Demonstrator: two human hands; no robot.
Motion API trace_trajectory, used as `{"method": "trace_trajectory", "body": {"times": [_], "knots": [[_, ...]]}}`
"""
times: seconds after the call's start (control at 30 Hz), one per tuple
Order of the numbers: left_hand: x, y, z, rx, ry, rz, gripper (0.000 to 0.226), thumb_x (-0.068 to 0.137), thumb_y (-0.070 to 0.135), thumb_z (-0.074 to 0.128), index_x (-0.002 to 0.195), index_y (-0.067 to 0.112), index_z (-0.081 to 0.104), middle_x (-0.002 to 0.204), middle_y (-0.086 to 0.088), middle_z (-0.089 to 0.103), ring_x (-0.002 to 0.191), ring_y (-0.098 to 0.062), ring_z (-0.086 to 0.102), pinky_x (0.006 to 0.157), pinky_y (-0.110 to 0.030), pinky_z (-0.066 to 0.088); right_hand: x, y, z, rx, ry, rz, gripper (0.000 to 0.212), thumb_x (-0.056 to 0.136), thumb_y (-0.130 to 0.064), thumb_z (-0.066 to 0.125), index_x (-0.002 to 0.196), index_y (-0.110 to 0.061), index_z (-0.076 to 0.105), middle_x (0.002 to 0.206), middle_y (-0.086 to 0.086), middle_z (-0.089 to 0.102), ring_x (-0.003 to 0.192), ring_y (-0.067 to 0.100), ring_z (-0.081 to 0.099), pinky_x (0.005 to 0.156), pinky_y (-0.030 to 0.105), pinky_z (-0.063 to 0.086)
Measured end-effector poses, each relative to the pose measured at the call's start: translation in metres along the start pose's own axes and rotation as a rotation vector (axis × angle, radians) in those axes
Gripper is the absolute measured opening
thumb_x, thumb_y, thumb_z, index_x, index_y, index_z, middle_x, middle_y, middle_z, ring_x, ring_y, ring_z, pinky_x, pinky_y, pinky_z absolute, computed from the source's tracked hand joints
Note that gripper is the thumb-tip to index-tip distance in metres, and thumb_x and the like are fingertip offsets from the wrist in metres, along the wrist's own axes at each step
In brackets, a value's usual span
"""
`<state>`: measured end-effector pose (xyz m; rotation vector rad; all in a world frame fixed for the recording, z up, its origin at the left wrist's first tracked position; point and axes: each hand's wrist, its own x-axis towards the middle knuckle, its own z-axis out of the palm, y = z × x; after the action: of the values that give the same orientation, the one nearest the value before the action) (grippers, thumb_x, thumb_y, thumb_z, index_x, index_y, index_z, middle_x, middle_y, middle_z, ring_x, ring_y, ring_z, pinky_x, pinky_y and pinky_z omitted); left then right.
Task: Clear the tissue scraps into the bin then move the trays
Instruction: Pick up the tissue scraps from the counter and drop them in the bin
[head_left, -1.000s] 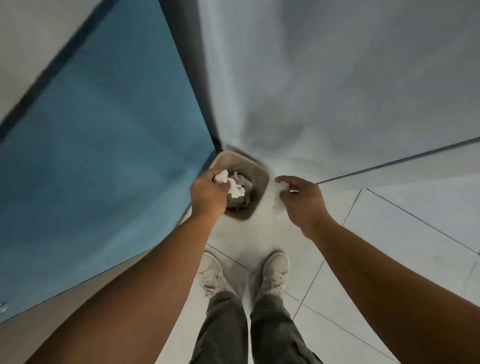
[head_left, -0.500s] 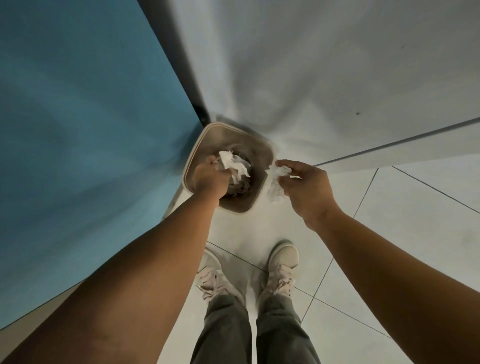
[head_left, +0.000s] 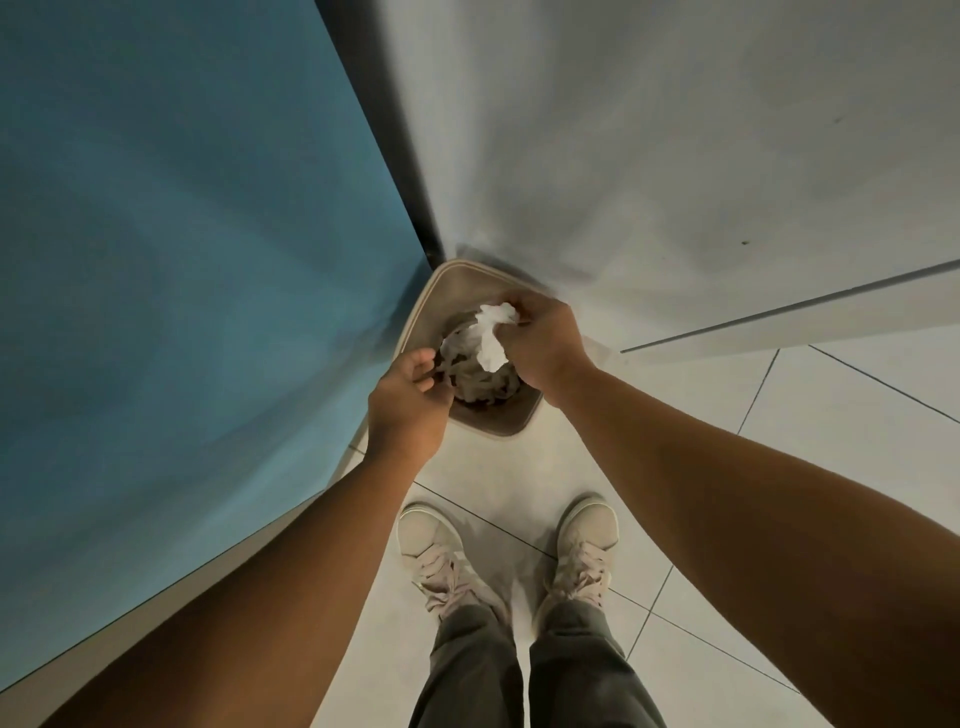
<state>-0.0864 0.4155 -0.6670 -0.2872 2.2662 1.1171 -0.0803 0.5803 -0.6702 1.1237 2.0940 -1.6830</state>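
White tissue scrap (head_left: 492, 332) pinched in right hand (head_left: 541, 344) over bin (head_left: 434, 293); left hand (head_left: 408, 401) loosely curled, empty, at its rim

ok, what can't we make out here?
Head view:
1. Whether the left hand holds anything: its curled fingers hide the palm.
2. Right rim of the bin: behind the right hand and its tissue.
3. The trays: outside the frame.

Bin (head_left: 448, 291): right rim covered by right hand (head_left: 545, 348), lower-left rim by left hand (head_left: 408, 410). Right fingertips partly concealed behind tissue scrap (head_left: 492, 335). Left hand's hold: not determinable. Legs (head_left: 470, 675) cut off at lower frame edge.
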Motion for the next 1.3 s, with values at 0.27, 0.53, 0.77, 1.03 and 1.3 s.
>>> {"method": "trace_trajectory", "body": {"times": [0.27, 0.53, 0.77, 1.03, 1.3], "knots": [[-0.014, 0.009, -0.005, 0.024, -0.013, 0.056, 0.040, 0.090, 0.009, 0.065, 0.129, 0.016, 0.059, 0.124, 0.001, 0.065, 0.112, -0.015, 0.063, 0.088, -0.020, 0.045, -0.020, 0.015, -0.018, -0.462, -0.176, -0.011, 0.041, 0.090, -0.016, 0.056, 0.131, -0.022, 0.056, 0.110, 0.007, 0.067, 0.095, 0.026, 0.064, 0.069, 0.027, 0.048], [-0.089, 0.098, -0.043, 0.194, -0.043, 0.207, 0.045, 0.091, 0.022, 0.065, 0.135, 0.021, 0.055, 0.130, 0.000, 0.063, 0.117, -0.018, 0.061, 0.091, -0.019, 0.043, -0.123, -0.077, -0.079, -0.411, -0.128, -0.074, 0.046, 0.090, -0.020, 0.057, 0.135, -0.026, 0.053, 0.125, 0.005, 0.063, 0.113, 0.026, 0.059, 0.095, 0.031, 0.048], [-0.187, 0.207, -0.109, 0.275, 0.049, 0.409, 0.040, 0.089, 0.021, 0.066, 0.128, 0.024, 0.058, 0.122, 0.003, 0.064, 0.113, -0.017, 0.059, 0.093, -0.022, 0.044, -0.222, -0.189, -0.137, -0.441, -0.129, -0.237, 0.037, 0.094, -0.018, 0.055, 0.130, -0.021, 0.056, 0.135, 0.002, 0.055, 0.125, 0.022, 0.049, 0.100, 0.027, 0.038], [-0.284, 0.300, -0.194, 0.251, 0.178, 0.535, 0.046, 0.093, 0.030, 0.062, 0.138, 0.026, 0.049, 0.138, 0.006, 0.054, 0.127, -0.011, 0.048, 0.097, -0.014, 0.029, -0.305, -0.294, -0.178, -0.345, -0.106, -0.524, 0.038, 0.094, -0.021, 0.059, 0.132, -0.029, 0.055, 0.140, -0.012, 0.048, 0.132, 0.005, 0.040, 0.105, 0.016, 0.026], [-0.355, 0.321, -0.292, 0.105, 0.437, 0.594, 0.041, 0.092, 0.026, 0.063, 0.133, 0.025, 0.055, 0.129, 0.015, 0.057, 0.121, -0.005, 0.052, 0.103, -0.021, 0.040, -0.365, -0.375, -0.162, -0.364, -0.203, -0.781, 0.038, 0.094, -0.020, 0.059, 0.131, -0.026, 0.055, 0.134, -0.014, 0.051, 0.121, -0.003, 0.044, 0.096, -0.001, 0.023]]}}
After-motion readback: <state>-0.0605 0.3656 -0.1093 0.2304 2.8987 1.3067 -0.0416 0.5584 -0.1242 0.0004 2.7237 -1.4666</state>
